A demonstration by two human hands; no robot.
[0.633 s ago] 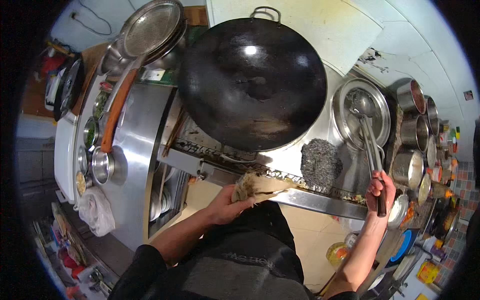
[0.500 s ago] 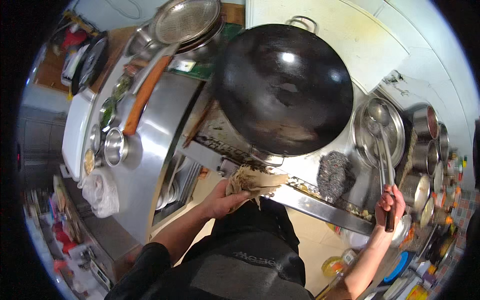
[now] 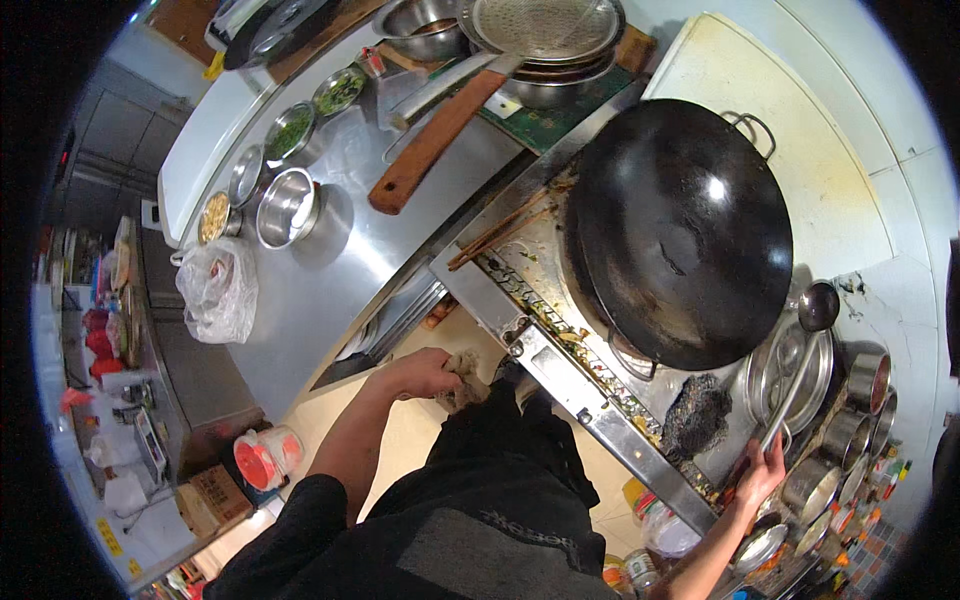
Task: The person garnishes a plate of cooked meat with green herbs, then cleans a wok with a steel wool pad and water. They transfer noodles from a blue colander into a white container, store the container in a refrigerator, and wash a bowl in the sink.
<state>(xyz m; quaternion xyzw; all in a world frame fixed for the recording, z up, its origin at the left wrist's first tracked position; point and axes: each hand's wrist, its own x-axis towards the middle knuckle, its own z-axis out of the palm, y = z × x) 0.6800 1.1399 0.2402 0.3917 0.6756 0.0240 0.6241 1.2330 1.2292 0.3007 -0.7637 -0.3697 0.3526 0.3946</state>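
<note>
My left hand (image 3: 425, 374) is closed round a crumpled beige cloth (image 3: 466, 382), held low in front of my dark apron, off the stove's front edge. My right hand (image 3: 760, 474) grips the handle of a long metal ladle (image 3: 819, 306) at the right. The ladle's bowl is past the upper rim of a round steel basin (image 3: 756, 388), and its handle crosses over the basin. A big black wok (image 3: 680, 240) with two loop handles rests on the stove, left of the ladle. A dark wire scouring pad (image 3: 697, 416) lies between wok and basin.
Food scraps line the stove's front gutter (image 3: 590, 372). On the left steel counter (image 3: 370, 225) are a wooden-handled tool (image 3: 432, 150), small bowls of chopped greens (image 3: 290, 131) and a plastic bag (image 3: 217, 290). Stacked strainers (image 3: 545, 28) stand behind; steel pots (image 3: 845, 437) line the right.
The view has turned, shifting the stove and wok rightward in the picture. My left hand has lowered the cloth away from the stove edge. The ladle's bowl has moved out beyond the basin.
</note>
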